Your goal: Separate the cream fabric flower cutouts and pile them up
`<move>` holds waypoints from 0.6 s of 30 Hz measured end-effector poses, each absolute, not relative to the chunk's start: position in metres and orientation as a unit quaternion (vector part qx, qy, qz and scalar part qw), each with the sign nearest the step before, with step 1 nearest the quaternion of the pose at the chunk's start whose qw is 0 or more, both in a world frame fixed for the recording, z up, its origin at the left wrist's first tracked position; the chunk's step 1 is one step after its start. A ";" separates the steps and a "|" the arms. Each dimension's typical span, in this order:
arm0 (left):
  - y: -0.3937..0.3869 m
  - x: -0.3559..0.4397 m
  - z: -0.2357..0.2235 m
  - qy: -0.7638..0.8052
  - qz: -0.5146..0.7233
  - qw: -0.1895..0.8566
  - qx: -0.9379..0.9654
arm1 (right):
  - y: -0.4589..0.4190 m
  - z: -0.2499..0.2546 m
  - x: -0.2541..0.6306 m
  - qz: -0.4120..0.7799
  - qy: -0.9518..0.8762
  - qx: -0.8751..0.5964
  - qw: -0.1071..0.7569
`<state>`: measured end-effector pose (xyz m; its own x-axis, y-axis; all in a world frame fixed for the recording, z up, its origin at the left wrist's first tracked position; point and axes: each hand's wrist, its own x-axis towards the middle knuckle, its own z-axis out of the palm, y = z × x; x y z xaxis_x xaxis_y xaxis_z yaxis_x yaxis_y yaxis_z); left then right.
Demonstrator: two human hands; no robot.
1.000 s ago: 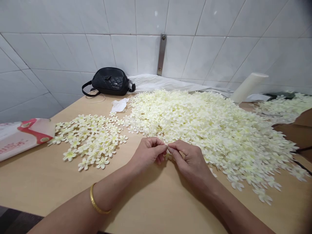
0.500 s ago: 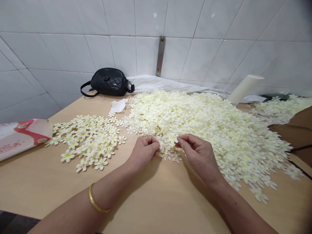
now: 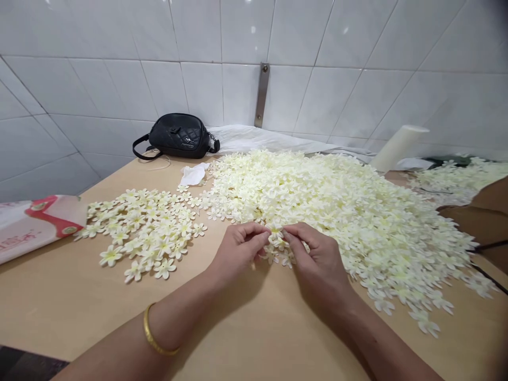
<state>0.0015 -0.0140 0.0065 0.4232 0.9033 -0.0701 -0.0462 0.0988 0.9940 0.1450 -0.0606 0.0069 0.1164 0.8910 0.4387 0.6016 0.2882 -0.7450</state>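
Note:
A pale cream artificial flower [image 3: 276, 231] with a yellow centre is pinched between the thumb and forefinger of my right hand [image 3: 313, 254]. My left hand [image 3: 243, 248] is also closed in a pinch, its fingertips against or right beside the flower's left edge. Whatever those left fingers hold is too small to make out. Just behind both hands rises a large heap of similar loose flowers [image 3: 317, 185]. To the left lies a smaller, flatter group of flowers [image 3: 146, 227], apart from my left hand.
A black quilted bag [image 3: 178, 135] sits at the back left, near a crumpled white tissue [image 3: 194, 173]. A white and red printed bag [image 3: 43, 225] lies at the left edge. A white roll [image 3: 399, 148] leans at the back right. Brown material [image 3: 484, 217] juts in from the right.
My hands have come closer together, the right moving left with the flower and the left moving right, so their fingertips nearly meet. The two groups of flowers look the same.

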 end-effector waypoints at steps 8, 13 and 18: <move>-0.010 0.001 -0.006 0.340 0.348 0.734 0.474 | -0.061 0.003 0.138 0.122 -0.713 -0.529 0.444; -0.009 0.001 -0.004 0.345 0.346 0.731 0.477 | -0.063 0.006 0.138 0.166 -0.710 -0.536 0.426; -0.009 0.001 -0.007 0.334 0.347 0.743 0.464 | -0.064 0.008 0.137 0.183 -0.706 -0.537 0.424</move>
<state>0.0009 -0.0090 -0.0069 0.5361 0.8258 -0.1751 -0.2053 0.3287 0.9219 0.1367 -0.0641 0.0077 -0.0640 0.9132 0.4024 0.6019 0.3569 -0.7144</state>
